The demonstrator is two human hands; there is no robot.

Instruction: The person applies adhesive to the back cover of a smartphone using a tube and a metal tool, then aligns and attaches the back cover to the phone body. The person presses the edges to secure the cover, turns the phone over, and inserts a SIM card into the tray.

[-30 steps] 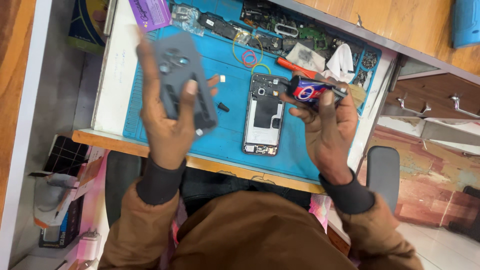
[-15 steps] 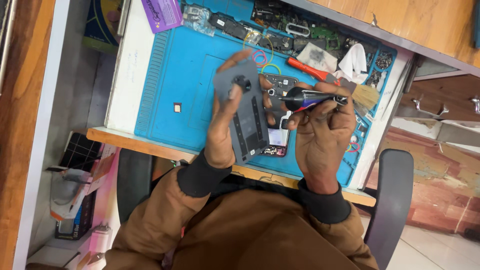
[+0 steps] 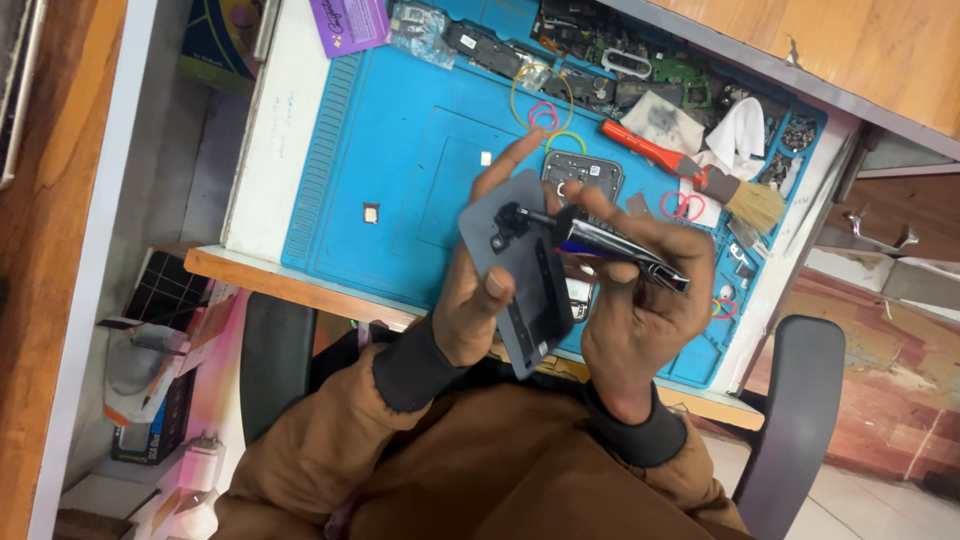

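Observation:
My left hand (image 3: pixel 478 290) holds a grey phone back cover (image 3: pixel 520 265) tilted above the blue work mat (image 3: pixel 400 190). My right hand (image 3: pixel 640 300) grips a dark pen-shaped tool (image 3: pixel 610 243) whose tip touches the camera cut-out near the cover's top. Behind the cover lies an opened phone body (image 3: pixel 582 172) on the mat, mostly hidden by my hands.
A red-handled brush (image 3: pixel 690 170), coloured rubber bands (image 3: pixel 545 115), several loose phone parts (image 3: pixel 600 75) and a white cloth (image 3: pixel 735 130) line the mat's far edge. A purple card (image 3: pixel 348 22) lies at the top left. Small chips (image 3: pixel 371 212) rest on the mat. A chair arm (image 3: pixel 795 420) is at right.
My left hand has brought the grey cover from the left over the phone, towards my right hand. The tool's tip now meets the cover's camera cut-out.

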